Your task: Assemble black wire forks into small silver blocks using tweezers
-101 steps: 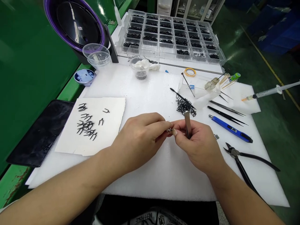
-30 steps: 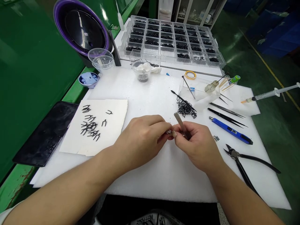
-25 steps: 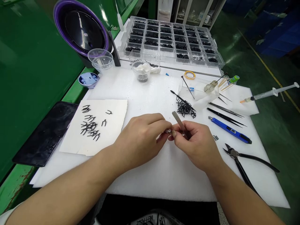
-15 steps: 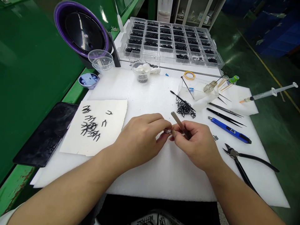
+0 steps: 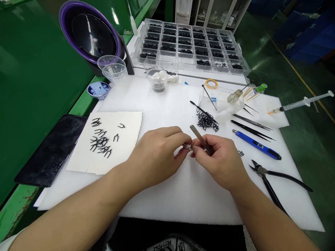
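Observation:
My left hand [image 5: 162, 150] is closed, pinching a small shiny metal piece [image 5: 186, 146] between thumb and fingertips. My right hand [image 5: 221, 158] is closed around a flat metal tool, likely tweezers [image 5: 199, 135], whose end sticks up past the fingers. The right thumb and fingertip meet the small piece's right side; the exact contact is too small to make out. Beyond the hands lies a heap of small black forked parts [image 5: 206, 121]. More black Y-shaped parts [image 5: 101, 141] are scattered on a white card [image 5: 81, 158] left of my left hand.
Right of my hands lie cutting pliers [image 5: 260, 169], a blue utility knife [image 5: 258, 144], black tweezers [image 5: 251, 129] and a syringe [image 5: 298, 104]. A compartment box [image 5: 167, 57] of black parts stands at the back. A clear cup [image 5: 157, 82], a purple-rimmed machine [image 5: 91, 35] and a dark tablet [image 5: 52, 150] sit leftward.
My hands stay together in nearly the same pose. The upright end of the metal tool in my right hand has tipped very slightly left; the view has shifted a little.

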The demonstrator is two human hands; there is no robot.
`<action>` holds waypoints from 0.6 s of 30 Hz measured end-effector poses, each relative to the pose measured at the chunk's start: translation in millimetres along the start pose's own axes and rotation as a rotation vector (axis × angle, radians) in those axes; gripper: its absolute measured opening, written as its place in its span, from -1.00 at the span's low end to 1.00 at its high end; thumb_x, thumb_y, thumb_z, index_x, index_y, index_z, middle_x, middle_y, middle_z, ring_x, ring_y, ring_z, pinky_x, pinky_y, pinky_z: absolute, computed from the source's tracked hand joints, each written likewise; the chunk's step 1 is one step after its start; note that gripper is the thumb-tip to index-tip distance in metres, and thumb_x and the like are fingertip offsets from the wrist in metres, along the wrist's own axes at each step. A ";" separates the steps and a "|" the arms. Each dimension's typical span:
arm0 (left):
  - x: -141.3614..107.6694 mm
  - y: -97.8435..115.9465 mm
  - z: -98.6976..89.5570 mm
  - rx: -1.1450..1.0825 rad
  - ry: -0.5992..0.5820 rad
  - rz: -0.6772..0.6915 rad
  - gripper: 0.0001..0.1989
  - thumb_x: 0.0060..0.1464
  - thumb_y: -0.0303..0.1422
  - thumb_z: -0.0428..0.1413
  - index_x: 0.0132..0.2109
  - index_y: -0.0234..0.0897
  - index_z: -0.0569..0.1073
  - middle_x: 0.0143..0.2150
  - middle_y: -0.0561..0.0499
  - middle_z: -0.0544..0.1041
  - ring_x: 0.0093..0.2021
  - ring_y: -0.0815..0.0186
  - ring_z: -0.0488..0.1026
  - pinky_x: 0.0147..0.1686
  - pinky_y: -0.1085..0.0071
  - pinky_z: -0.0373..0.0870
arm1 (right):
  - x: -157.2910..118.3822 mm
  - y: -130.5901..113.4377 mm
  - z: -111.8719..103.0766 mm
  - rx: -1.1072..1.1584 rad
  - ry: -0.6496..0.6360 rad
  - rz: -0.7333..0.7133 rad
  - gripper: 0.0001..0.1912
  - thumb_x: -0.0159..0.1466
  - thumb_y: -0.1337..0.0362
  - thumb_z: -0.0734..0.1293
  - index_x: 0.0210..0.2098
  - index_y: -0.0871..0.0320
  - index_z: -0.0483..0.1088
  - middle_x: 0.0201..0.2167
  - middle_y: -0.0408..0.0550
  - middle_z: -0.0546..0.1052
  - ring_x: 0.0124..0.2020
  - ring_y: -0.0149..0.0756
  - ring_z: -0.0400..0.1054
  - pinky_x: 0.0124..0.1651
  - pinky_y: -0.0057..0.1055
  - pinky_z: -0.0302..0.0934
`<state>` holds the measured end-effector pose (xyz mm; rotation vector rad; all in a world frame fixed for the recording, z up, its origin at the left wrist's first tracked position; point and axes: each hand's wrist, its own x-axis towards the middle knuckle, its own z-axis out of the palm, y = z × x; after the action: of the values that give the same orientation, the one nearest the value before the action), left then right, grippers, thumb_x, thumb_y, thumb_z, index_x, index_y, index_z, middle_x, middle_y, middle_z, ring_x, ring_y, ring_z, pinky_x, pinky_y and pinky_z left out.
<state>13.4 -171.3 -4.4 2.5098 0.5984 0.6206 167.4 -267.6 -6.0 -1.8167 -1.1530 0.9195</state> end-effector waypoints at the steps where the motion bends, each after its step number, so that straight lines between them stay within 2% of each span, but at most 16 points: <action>1: 0.0 -0.1 0.0 0.001 0.000 -0.001 -0.85 0.12 -0.48 0.14 -0.18 -0.28 0.59 -0.31 0.03 0.57 -0.35 0.33 0.48 -0.37 0.39 0.45 | 0.1 -0.1 0.0 0.002 0.000 -0.001 -0.90 0.19 0.30 0.33 -0.44 0.12 0.46 -0.50 -0.19 0.53 -0.46 -0.36 0.35 -0.44 -0.42 0.19; 10: -0.4 0.4 0.4 -0.011 -0.022 -0.018 -0.84 0.14 -0.48 0.12 -0.17 -0.27 0.59 -0.30 0.03 0.57 -0.33 0.33 0.48 -0.34 0.39 0.44 | 0.7 0.9 -0.5 0.002 -0.006 -0.003 -0.89 0.20 0.30 0.32 -0.43 0.15 0.47 -0.49 -0.15 0.54 -0.45 -0.35 0.36 -0.44 -0.41 0.19; 14: 0.2 0.4 1.0 -0.007 -0.025 -0.020 -0.85 0.14 -0.47 0.11 -0.19 -0.28 0.58 -0.31 0.03 0.57 -0.35 0.34 0.48 -0.35 0.40 0.42 | 0.4 0.8 -0.7 -0.001 -0.004 0.001 -0.89 0.20 0.30 0.32 -0.37 0.15 0.50 -0.48 -0.13 0.55 -0.42 -0.31 0.41 -0.41 -0.39 0.23; 18: 0.2 -0.1 -0.4 0.008 -0.020 -0.042 -0.87 0.15 -0.45 0.11 -0.22 -0.27 0.56 -0.32 0.04 0.56 -0.36 0.35 0.47 -0.37 0.40 0.39 | 0.3 0.4 -1.1 0.005 -0.002 0.008 -0.90 0.19 0.32 0.33 -0.40 0.15 0.50 -0.48 -0.13 0.56 -0.41 -0.28 0.45 -0.39 -0.38 0.26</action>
<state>13.4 -171.0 -4.0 2.5015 0.6459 0.5776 168.5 -267.7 -5.9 -1.8181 -1.1448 0.9280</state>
